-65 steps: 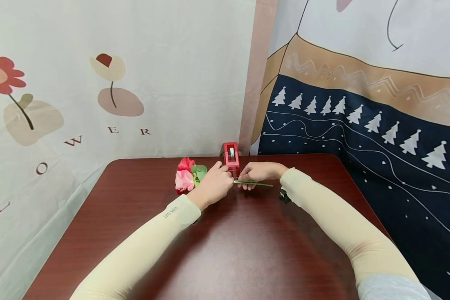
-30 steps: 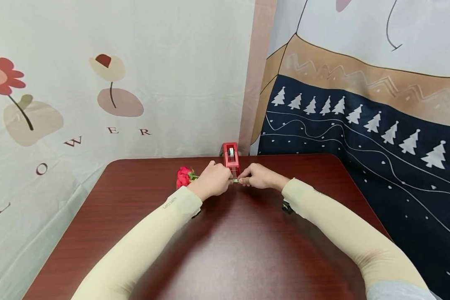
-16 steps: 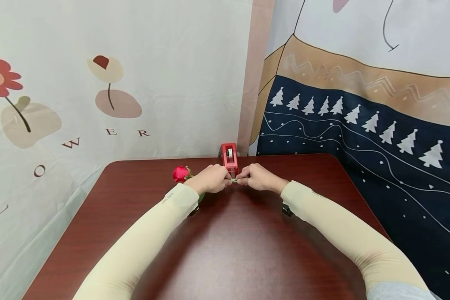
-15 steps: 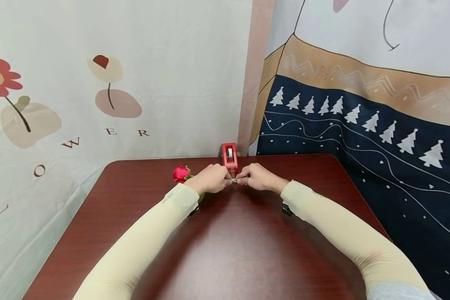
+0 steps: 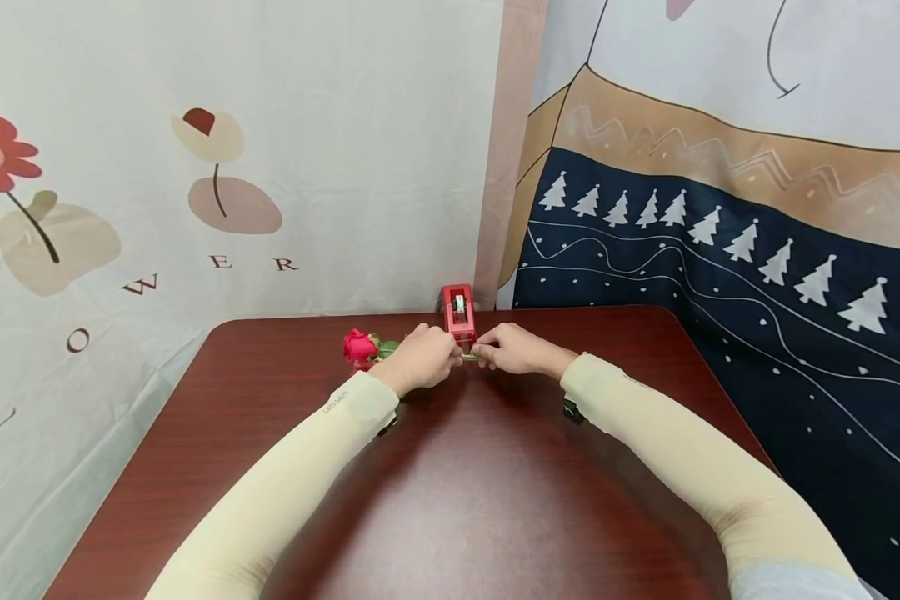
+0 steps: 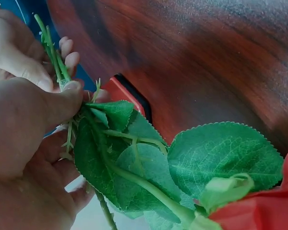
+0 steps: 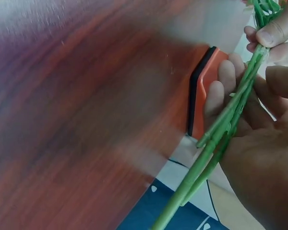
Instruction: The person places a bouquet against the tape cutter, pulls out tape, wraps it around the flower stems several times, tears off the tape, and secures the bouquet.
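Turned since earliest frame, where pink bloom showed: bunch of red roses (image 5: 358,345), toothed green leaves (image 6: 225,153). Left hand (image 5: 423,358) pinches slim green stems (image 7: 223,125) below leaves; right hand (image 5: 516,350) curls round them lower. Boxy red tape dispenser (image 5: 459,328) beyond hands, all at far side of red-brown wood-grain table (image 5: 495,475).

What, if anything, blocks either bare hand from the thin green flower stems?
Nothing visible: the left hand pinches the thin green flower stems, and the right hand has fingers curled behind them. The red, boxy tape dispenser stands beyond both hands, not between.
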`<move>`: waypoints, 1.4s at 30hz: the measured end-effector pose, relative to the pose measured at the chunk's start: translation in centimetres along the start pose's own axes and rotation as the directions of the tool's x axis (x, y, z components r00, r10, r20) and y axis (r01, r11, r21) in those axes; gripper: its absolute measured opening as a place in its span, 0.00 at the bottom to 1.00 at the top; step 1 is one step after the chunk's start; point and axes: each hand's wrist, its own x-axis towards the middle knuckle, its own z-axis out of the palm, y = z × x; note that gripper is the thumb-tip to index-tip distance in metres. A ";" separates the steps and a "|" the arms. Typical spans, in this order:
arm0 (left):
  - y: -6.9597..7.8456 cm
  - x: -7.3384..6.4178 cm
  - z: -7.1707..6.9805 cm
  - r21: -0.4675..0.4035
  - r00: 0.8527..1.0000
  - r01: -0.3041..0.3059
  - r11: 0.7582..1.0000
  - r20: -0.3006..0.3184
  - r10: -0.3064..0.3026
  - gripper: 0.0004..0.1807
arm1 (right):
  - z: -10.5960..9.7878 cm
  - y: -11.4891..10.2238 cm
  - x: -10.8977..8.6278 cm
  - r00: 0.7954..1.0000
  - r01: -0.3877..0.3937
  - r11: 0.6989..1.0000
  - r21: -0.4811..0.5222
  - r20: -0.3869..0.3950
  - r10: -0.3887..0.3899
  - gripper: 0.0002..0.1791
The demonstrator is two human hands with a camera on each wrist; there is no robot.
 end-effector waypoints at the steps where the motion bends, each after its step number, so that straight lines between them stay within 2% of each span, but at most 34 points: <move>1: 0.0 0.0 0.1 0.014 1.000 -0.004 1.000 -0.011 0.004 0.10 | -0.1 0.0 0.2 1.000 -0.001 1.000 0.000 0.010 0.001 0.16; 9: 0.3 -0.3 0.5 0.152 0.990 -0.023 0.988 -0.137 0.044 0.05 | -1.5 0.0 1.3 0.991 -0.023 0.997 0.078 0.130 0.013 0.17; 17: 0.7 -0.7 0.8 0.280 0.970 -0.020 0.960 -0.228 0.086 0.03 | -2.4 -0.1 2.2 0.958 -0.028 0.992 0.125 0.287 -0.010 0.20; 25: 1.1 -1.2 1.0 0.419 0.944 -0.034 0.908 -0.285 0.167 0.05 | -2.7 -0.4 2.2 0.947 -0.064 0.988 0.143 0.320 0.015 0.20; 28: 1.2 -1.2 1.2 0.434 0.947 -0.027 0.900 -0.278 0.162 0.06 | -2.6 -0.3 2.2 0.951 -0.066 0.986 0.151 0.309 0.016 0.19; 31: 1.2 -1.2 1.3 0.435 0.951 -0.024 0.900 -0.267 0.154 0.06 | -2.4 -0.1 2.2 0.957 -0.073 0.984 0.164 0.290 0.023 0.18; 34: 1.2 -1.2 1.3 0.410 0.956 -0.023 0.912 -0.257 0.139 0.05 | -2.2 -0.1 2.0 0.964 -0.083 0.982 0.171 0.264 0.035 0.17; 39: 1.2 -1.1 1.0 0.301 0.967 -0.004 0.954 -0.241 0.081 0.08 | -1.8 -0.2 1.8 0.976 -0.072 0.987 0.141 0.212 0.041 0.16; 42: 1.2 -1.0 0.9 0.254 0.970 0.017 0.967 -0.238 0.046 0.08 | -1.6 -0.2 1.8 0.983 -0.064 0.991 0.118 0.179 0.042 0.15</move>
